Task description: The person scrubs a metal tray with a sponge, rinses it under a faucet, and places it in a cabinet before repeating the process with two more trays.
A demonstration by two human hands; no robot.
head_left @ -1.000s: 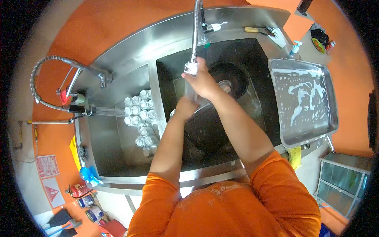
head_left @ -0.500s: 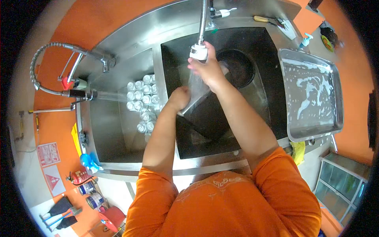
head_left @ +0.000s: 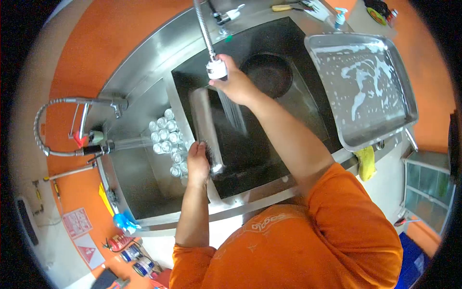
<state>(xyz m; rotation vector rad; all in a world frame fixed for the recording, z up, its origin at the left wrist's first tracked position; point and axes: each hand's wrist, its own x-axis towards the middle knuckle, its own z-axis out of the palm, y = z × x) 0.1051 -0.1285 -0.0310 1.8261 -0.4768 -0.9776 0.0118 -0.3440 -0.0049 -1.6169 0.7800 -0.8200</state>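
My left hand [head_left: 198, 164] grips the lower end of a shiny, long metal tray [head_left: 204, 125], tilted nearly on edge over the left side of the large sink basin [head_left: 250, 154]. Its exact shape is blurred by motion. My right hand [head_left: 236, 84] is closed around the white spray head [head_left: 216, 70] of a hanging faucet hose. Water pours down from the head into the basin, to the right of the metal tray. Behind my right hand, a round dark pan [head_left: 267, 74] lies in the same basin.
In the left basin, a second faucet [head_left: 98, 148] sprays towards several clustered cans [head_left: 166, 135]. A large soapy baking tray [head_left: 346, 137] rests on the right counter. A soap pump bottle [head_left: 340, 19], a yellow cloth [head_left: 365, 164] and a blue item [head_left: 124, 222] sit around the sink.
The metal tray has swung left and towards me with my left hand, out of the water stream. My right hand still holds the spray head. The view has turned and shifted.
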